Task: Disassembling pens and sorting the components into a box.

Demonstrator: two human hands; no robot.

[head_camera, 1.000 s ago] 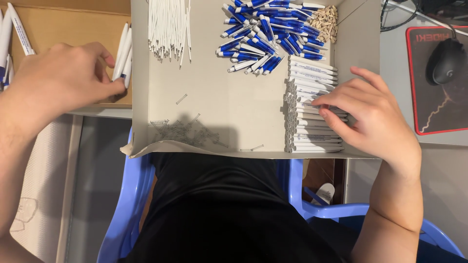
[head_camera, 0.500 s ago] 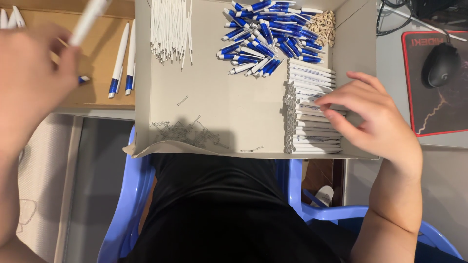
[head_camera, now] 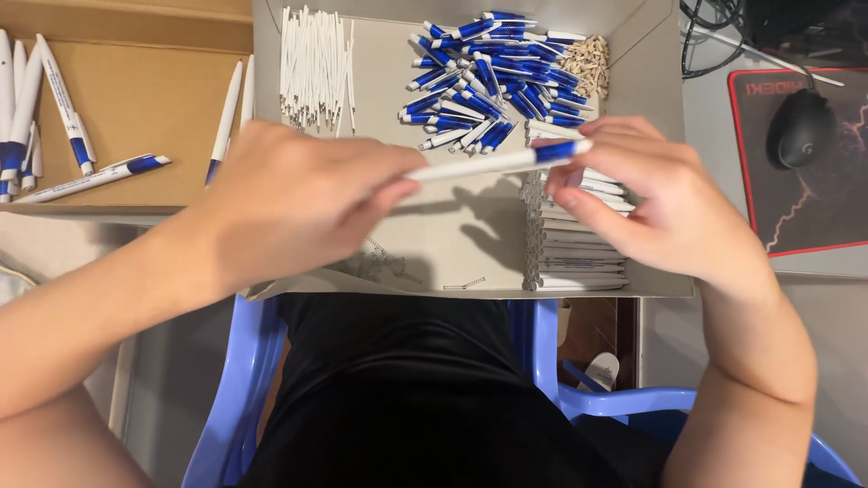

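Both hands meet over the middle of a shallow grey cardboard tray [head_camera: 633, 72], holding one white pen [head_camera: 497, 163] with a blue band level between them. His left hand [head_camera: 298, 203] pinches the pen's plain white end between thumb and fingertips, knuckles turned up toward the camera. His right hand [head_camera: 651, 203] is closed around the blue-banded end, thumb underneath and fingers curled over the top. The pen hangs clear above the tray floor and throws a shadow on it.

Under the right hand lies a neat stack of white pen barrels [head_camera: 574, 258], running down the tray's right side. At the far edge sits a loose pile of blue and white pen parts [head_camera: 493, 77], with a small heap of tan bits [head_camera: 589, 63] just beside it on the right. A bundle of thin white refills [head_camera: 312, 63] lies in the far left corner. A scatter of small metal springs [head_camera: 375, 267] rests near the tray's near edge.

To the left, an open brown cardboard box [head_camera: 136, 90] holds several finished pens [head_camera: 90, 176]. On the right, a black mouse [head_camera: 800, 126] sits on a dark mouse pad [head_camera: 814, 208] with a red border. He is seated on a blue plastic chair [head_camera: 231, 389].
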